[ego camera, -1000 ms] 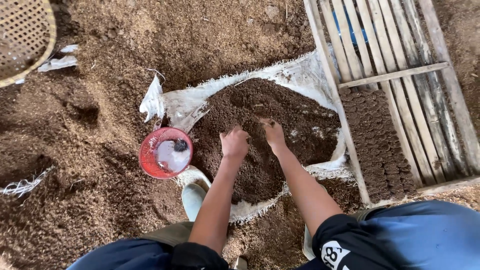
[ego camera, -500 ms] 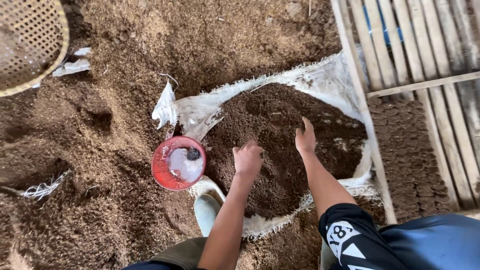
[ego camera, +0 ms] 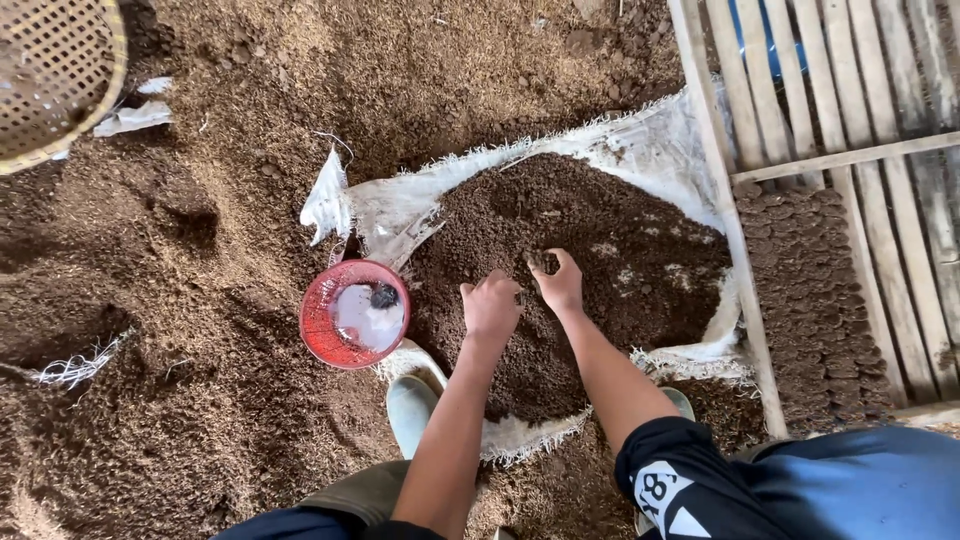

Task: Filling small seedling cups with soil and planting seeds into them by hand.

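Observation:
A heap of dark brown soil (ego camera: 600, 270) lies on a torn white woven sheet (ego camera: 660, 150) spread on the ground. Both my hands rest on the heap near its middle. My left hand (ego camera: 490, 305) is curled into a loose fist with soil under it. My right hand (ego camera: 558, 280) sits just to its right, fingers bent and pinching a small clump of soil. A red plastic bowl (ego camera: 354, 313) holding some water and a small dark lump stands left of the heap, close to my left hand.
A wooden slatted frame (ego camera: 830, 110) lies at the right, with rows of small packed soil plugs (ego camera: 815, 300) inside it. A woven bamboo basket (ego camera: 55, 70) is at the top left. My pale boots (ego camera: 412, 410) stand at the sheet's near edge. Loose husk covers the ground.
Both hands have drawn together on the heap. The right hand, spread open earlier, has closed on a clump of soil. The view has shifted a little.

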